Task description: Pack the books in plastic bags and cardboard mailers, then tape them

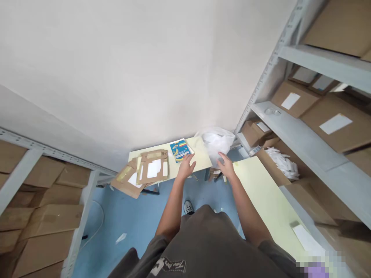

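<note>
My left hand is held out with thumb and fingers apart, nothing in it. In the picture it overlaps the lower edge of a blue book with a colourful cover, so I cannot tell if they touch. White paper shows under the book, on a pale yellow table against the wall. My right hand is also open and empty, in front of a white translucent plastic bag beside the table's right end. Left of the book lie flattened brown cardboard pieces with white labels; one overhangs the table's front edge.
A second pale yellow table runs along the right. Grey shelving with cardboard boxes rises behind it. More stacked boxes fill the left rack. A paper scrap lies on the blue floor.
</note>
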The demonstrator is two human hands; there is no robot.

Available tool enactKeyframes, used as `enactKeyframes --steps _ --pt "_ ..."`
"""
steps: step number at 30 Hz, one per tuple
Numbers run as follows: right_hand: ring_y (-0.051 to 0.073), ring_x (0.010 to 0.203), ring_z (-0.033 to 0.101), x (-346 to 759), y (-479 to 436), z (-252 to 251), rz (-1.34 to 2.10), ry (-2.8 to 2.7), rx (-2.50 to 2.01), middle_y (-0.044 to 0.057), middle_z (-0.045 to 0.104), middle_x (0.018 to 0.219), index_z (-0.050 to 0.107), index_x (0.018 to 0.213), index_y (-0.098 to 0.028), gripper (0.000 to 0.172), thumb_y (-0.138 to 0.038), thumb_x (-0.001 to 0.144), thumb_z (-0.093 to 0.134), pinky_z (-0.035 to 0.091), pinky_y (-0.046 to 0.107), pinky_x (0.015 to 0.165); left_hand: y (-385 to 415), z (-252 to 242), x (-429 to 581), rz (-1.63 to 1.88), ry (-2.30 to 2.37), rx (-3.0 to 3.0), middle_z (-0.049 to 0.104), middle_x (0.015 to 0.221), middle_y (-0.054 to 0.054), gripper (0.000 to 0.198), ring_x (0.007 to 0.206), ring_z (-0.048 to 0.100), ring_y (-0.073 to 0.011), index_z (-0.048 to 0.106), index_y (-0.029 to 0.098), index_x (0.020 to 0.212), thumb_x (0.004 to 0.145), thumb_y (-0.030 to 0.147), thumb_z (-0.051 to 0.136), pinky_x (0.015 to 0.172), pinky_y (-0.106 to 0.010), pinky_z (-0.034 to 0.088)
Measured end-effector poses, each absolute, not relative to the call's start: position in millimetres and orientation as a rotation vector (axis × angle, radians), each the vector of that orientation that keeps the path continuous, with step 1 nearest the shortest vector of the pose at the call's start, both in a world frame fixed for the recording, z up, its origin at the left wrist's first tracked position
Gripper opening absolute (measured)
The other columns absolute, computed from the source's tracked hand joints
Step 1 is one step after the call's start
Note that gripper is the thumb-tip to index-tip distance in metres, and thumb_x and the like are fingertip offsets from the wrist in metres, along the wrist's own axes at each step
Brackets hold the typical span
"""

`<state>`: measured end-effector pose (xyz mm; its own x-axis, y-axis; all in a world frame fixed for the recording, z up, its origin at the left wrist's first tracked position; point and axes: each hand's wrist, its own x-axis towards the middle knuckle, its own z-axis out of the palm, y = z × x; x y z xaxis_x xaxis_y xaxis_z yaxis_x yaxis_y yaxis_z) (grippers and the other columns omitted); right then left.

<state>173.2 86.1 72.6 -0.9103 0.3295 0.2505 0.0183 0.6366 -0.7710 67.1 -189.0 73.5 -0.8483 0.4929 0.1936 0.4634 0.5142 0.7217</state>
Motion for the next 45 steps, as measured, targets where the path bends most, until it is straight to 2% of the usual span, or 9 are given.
enactKeyframes --steps 8,13,16,23,27,31,35,39,45 --pt "0.029 0.16 0.043 51.3 -15.1 49.8 1.175 -2.69 -0.067 0.012 0.052 0.168 0.059 0.159 -0.022 0.061 -0.041 0.101 0.057 0.036 0.051 0.133 -321.5 35.3 5.7 1.407 2.786 0.434 0.063 0.155 -0.018 0.057 0.147 0.057 -0.0318 0.059 0.018 0.155 0.099 0.029 0.063 0.124 -0.051 0.046" --pt "0.029 0.162 0.04 -1.8 -39.9 31.2 1.194 -2.81 0.007 0.012 0.048 0.171 0.057 0.161 -0.022 0.063 -0.037 0.099 0.059 0.035 0.051 0.133 -339.3 -1.9 -13.7 1.459 2.706 0.111 0.057 0.162 -0.02 0.073 0.149 0.056 -0.0332 0.043 0.019 0.167 0.098 0.033 0.064 0.119 -0.052 0.05" --pt "0.029 0.162 0.04 -30.9 -39.1 12.9 1.193 -2.883 0.014 0.011 0.047 0.171 0.056 0.162 -0.024 0.064 -0.036 0.099 0.059 0.035 0.05 0.133 -328.9 -24.2 -29.5 1.442 2.628 -0.021 0.059 0.159 -0.021 0.079 0.144 0.06 -0.0343 0.038 0.02 0.17 0.097 0.035 0.066 0.116 -0.053 0.052" --pt "0.031 0.16 0.042 -96.5 -29.4 -60.6 1.261 -3.103 -0.072 0.013 0.049 0.17 0.056 0.161 -0.022 0.065 -0.029 0.097 0.061 0.04 0.05 0.13 -286.6 -71.1 -77.2 1.332 2.364 -0.322 0.065 0.151 -0.026 0.08 0.123 0.073 -0.0332 0.05 0.014 0.161 0.091 0.041 0.079 0.1 -0.043 0.059" --pt "0.033 0.159 0.045 -119.2 -32.0 -110.5 1.278 -3.284 -0.172 0.015 0.051 0.168 0.055 0.161 -0.021 0.067 -0.022 0.095 0.064 0.042 0.048 0.128 -262.8 -106.3 -101.7 1.231 2.223 -0.594 0.068 0.148 -0.023 0.071 0.122 0.073 -0.0303 0.057 0.013 0.154 0.092 0.038 0.078 0.096 -0.037 0.059" --pt "0.033 0.156 0.048 -120.8 -42.6 -146.3 1.271 -3.394 -0.198 0.015 0.043 0.173 0.054 0.161 -0.021 0.068 -0.019 0.095 0.065 0.046 0.046 0.125 -252.5 -137.4 -115.8 1.14 2.229 -0.732 0.074 0.137 -0.023 0.06 0.124 0.072 -0.0337 0.065 0.011 0.143 0.092 0.04 0.078 0.097 -0.039 0.057" --pt "0.031 0.162 0.039 -110.8 -53.7 -162.7 1.293 -3.363 -0.12 0.012 0.045 0.173 0.06 0.156 -0.023 0.06 -0.017 0.096 0.06 0.041 0.049 0.128 -263.0 -158.9 -117.3 1.132 2.259 -0.765 0.079 0.123 -0.021 0.058 0.116 0.075 -0.0349 0.07 0.013 0.132 0.086 0.045 0.083 0.098 -0.045 0.058" --pt "0.028 0.162 0.038 -108.0 -54.0 -168.0 1.334 -3.341 0.06 0.01 0.05 0.169 0.063 0.154 -0.024 0.06 -0.017 0.094 0.058 0.035 0.047 0.132 -279.8 -172.4 -113.6 1.149 2.281 -0.781 0.08 0.118 -0.015 0.064 0.114 0.076 -0.0322 0.067 0.016 0.136 0.083 0.047 0.085 0.098 -0.047 0.059" --pt "0.035 0.162 0.036 -124.2 -41.9 -175.6 1.188 -3.326 -0.435 0.017 0.043 0.173 0.054 0.161 -0.019 0.067 -0.025 0.094 0.063 0.038 0.052 0.13 -281.6 -172.7 -113.8 1.206 2.207 -0.881 0.081 0.121 -0.015 0.05 0.112 0.078 -0.0312 0.071 0.018 0.127 0.081 0.033 0.085 0.096 -0.044 0.061"
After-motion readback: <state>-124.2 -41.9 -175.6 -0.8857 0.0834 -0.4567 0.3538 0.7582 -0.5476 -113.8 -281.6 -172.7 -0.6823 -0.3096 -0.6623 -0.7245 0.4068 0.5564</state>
